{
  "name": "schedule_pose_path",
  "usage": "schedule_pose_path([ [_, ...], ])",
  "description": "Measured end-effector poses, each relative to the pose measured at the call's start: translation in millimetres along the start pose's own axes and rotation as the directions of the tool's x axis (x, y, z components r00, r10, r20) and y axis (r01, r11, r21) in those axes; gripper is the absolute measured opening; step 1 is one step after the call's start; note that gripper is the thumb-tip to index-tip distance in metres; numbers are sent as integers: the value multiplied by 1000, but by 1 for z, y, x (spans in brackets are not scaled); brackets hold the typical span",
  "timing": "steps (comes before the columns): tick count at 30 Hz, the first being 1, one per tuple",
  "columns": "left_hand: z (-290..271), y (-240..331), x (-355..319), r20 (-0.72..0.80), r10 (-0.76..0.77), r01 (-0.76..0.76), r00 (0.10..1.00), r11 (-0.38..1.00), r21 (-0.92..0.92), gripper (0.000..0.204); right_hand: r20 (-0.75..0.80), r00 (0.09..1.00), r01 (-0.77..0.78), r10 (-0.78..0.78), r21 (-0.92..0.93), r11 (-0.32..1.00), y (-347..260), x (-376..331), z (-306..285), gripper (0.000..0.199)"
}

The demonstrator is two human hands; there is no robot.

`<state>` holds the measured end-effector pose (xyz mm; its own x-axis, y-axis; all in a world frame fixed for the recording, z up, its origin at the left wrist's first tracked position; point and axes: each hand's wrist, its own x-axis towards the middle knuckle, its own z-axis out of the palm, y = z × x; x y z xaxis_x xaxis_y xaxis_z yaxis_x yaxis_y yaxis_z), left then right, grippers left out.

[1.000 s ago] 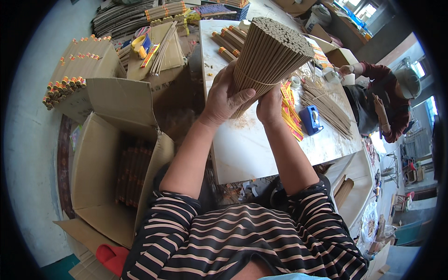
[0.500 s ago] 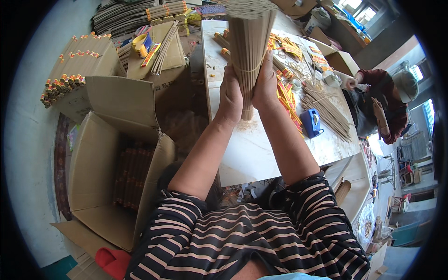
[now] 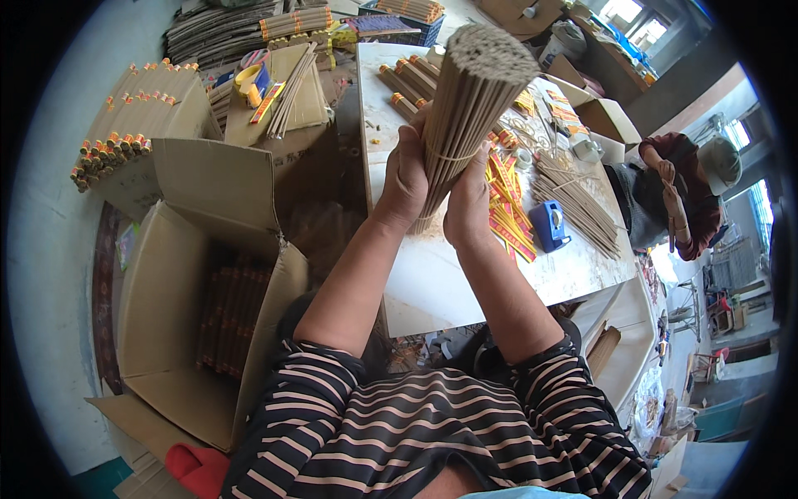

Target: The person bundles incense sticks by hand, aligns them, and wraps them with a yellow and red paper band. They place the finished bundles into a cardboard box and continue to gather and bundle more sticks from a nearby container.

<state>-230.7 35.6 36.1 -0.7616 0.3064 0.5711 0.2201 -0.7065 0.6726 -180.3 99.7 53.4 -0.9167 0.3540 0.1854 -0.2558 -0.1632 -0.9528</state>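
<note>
A thick bundle of thin brown incense sticks (image 3: pixel 474 100) is held over the white table (image 3: pixel 440 291), its top tilted to the right. A thin band rings it near the middle. My left hand (image 3: pixel 405 179) is wrapped round its left side, and my right hand (image 3: pixel 470 200) grips it from the right, lower down. Close by on the right lie red and yellow paper labels (image 3: pixel 509 204), a blue tape dispenser (image 3: pixel 550 226) and loose sticks (image 3: pixel 578 204). Smaller labelled stick bundles (image 3: pixel 407 83) rest behind, partly hidden by the big one.
An open cardboard box (image 3: pixel 158 299) with dark bundles inside stands left of the table. Behind it, labelled bundles (image 3: pixel 154 108) are stacked by the wall. A yellow tape roll (image 3: pixel 248 81) sits on another carton. Across the table, at right, a co-worker (image 3: pixel 690 183) handles something thin.
The bundle has come lower and nearer, its top leaning to the right and showing more of the stick ends. Both my hands stay on it. The co-worker's hands have come closer together.
</note>
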Motion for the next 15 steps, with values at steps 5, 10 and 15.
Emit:
schedule_pose_path([
  [5,15,13,0,-44,209,-185,977,933,307,64,141,963,217,-228,88,972,-13,36,-23,67],
  [10,50,39,13,-245,117,-62,962,973,224,60,72,991,-129,115,234,964,-58,74,-6,63],
  [15,40,61,48,-312,-130,121,941,992,-47,64,179,974,91,-139,255,963,-58,28,13,54],
])
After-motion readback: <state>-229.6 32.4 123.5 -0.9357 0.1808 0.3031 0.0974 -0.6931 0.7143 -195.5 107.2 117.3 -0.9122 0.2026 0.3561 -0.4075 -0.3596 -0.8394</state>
